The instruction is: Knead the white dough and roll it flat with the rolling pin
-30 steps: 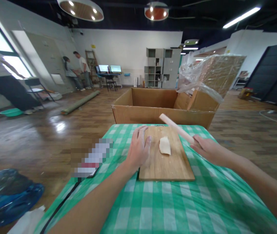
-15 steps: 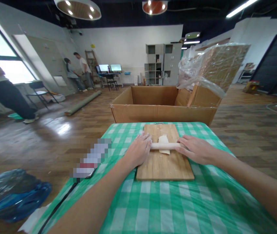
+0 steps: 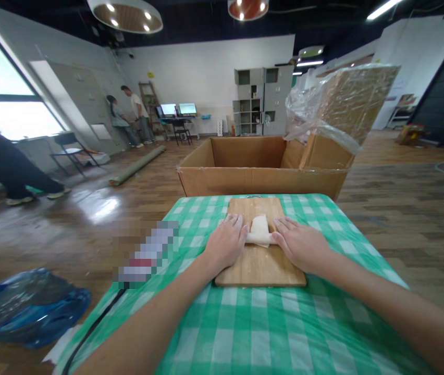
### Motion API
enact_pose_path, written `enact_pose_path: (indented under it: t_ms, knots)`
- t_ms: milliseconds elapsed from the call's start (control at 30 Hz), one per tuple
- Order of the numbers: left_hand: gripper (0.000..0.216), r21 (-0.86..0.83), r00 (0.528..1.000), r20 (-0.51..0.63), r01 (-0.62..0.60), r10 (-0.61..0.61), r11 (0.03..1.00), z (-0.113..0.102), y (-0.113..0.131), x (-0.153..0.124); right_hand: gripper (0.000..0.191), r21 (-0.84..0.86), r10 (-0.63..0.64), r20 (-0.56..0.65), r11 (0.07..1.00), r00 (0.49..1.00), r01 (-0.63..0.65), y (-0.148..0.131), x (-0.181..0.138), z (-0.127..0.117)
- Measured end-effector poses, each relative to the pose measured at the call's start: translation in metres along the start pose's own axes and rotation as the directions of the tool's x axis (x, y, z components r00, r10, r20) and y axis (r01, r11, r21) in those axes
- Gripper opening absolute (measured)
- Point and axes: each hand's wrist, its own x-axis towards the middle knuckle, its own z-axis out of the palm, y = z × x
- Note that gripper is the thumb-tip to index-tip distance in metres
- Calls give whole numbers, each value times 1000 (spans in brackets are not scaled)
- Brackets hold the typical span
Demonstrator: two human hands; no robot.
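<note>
A pale rolling pin (image 3: 251,238) lies crosswise on a wooden cutting board (image 3: 261,266). A flat piece of whitish dough (image 3: 260,225) is at the middle of the pin, spreading toward the board's far side, with a small edge on the near side. My left hand (image 3: 227,239) covers the pin's left end, fingers pointing forward. Over the right end is my right hand (image 3: 300,240), its thumb close to the dough. Both palms hide the pin's ends.
The board rests on a green checked tablecloth (image 3: 245,333). Left on the table is a blurred-out phone-like device (image 3: 149,255) with a black cable (image 3: 97,325). A large cardboard box (image 3: 261,179) stands beyond the table. A blue plastic bottle (image 3: 34,307) lies on the floor, left. Several people are farther off.
My hands have come closer together on the rolling pin, the right one moving left. More dough shows on the far side of the pin. The person at far left has shifted.
</note>
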Motion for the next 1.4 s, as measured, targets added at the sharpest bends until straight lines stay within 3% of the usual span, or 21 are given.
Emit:
enact_pose_path:
  t_ms: [400,900,1133,1400]
  knots:
    - [52,3,998,60,11,-11,1000,-10,10,-15,60,24,-8,6,1000,1000,8,-4,-13,1]
    - [61,194,978,31,196,-206,961,-3,14,-2,61,-162,49,-39,985,998,-55,5,9,-1]
    - [40,230,983,155,62,-100,971,-8,4,19,60,-113,8,52,994,999,-2,19,39,-9]
    - [36,228,986,153,25,-61,973,1,-14,44,52,-138,-175,182,970,968,202,50,69,11]
